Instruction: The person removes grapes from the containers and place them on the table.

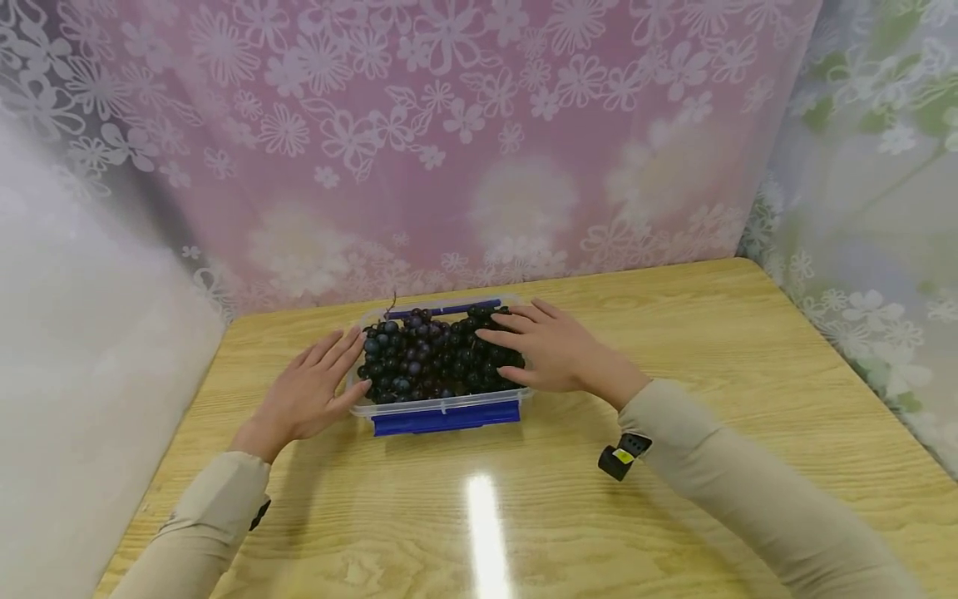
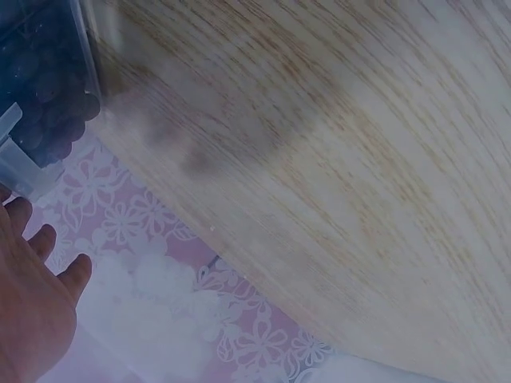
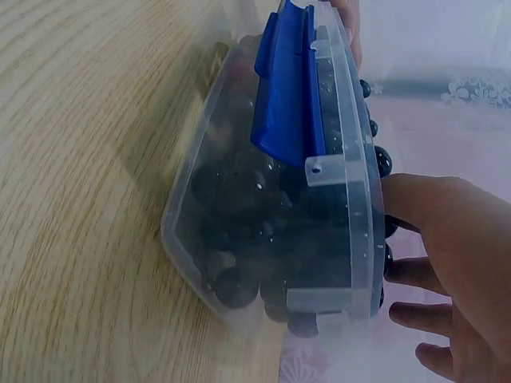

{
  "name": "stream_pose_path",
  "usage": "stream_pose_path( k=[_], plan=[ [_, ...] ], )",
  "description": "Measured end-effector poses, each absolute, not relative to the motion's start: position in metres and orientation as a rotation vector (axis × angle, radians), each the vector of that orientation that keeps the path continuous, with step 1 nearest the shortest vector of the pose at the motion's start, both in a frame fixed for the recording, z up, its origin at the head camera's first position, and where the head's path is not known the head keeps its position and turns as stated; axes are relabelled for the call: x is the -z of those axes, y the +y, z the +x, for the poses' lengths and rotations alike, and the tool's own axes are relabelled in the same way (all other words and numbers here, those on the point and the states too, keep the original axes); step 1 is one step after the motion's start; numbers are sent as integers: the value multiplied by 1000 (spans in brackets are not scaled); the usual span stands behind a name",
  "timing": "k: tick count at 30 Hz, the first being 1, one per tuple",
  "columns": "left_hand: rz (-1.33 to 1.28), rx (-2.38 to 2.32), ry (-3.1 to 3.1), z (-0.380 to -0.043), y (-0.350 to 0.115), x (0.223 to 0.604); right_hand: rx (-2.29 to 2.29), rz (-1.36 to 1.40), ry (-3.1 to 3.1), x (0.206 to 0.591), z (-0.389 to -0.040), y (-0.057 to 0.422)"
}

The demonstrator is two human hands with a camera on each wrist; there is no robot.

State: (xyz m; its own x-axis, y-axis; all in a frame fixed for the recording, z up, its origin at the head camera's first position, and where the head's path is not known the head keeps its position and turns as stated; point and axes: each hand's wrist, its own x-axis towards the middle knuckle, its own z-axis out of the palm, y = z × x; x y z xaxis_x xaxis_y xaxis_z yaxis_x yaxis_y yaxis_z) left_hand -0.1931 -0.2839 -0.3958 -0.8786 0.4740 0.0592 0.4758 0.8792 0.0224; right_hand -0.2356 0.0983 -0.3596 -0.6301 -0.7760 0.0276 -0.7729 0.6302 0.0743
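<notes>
Head view: hands, fingers outstretched, left at box, right over grapes.

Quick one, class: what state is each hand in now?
Left hand: open, at the left end of the box.
Right hand: open, over the grapes.

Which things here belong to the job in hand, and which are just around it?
Job:
- grapes
- box holding them
- left hand, at its side
- right hand, over the grapes

Around:
- table
- pink cloth
- wrist strap
</notes>
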Motion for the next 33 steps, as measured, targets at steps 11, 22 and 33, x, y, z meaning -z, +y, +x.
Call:
stream_pose_path(
  k=[11,22,33],
  plan=[
    [-720,145,-3002,-192,-286,400,94,1372,-2743,357,-231,81],
    [-736,154,-2972,-192,-283,403,90,1363,-2813,354,-238,70],
    [-709,169,-2988,-189,-283,404,220,1272,-2818,359,-236,54]
  ],
)
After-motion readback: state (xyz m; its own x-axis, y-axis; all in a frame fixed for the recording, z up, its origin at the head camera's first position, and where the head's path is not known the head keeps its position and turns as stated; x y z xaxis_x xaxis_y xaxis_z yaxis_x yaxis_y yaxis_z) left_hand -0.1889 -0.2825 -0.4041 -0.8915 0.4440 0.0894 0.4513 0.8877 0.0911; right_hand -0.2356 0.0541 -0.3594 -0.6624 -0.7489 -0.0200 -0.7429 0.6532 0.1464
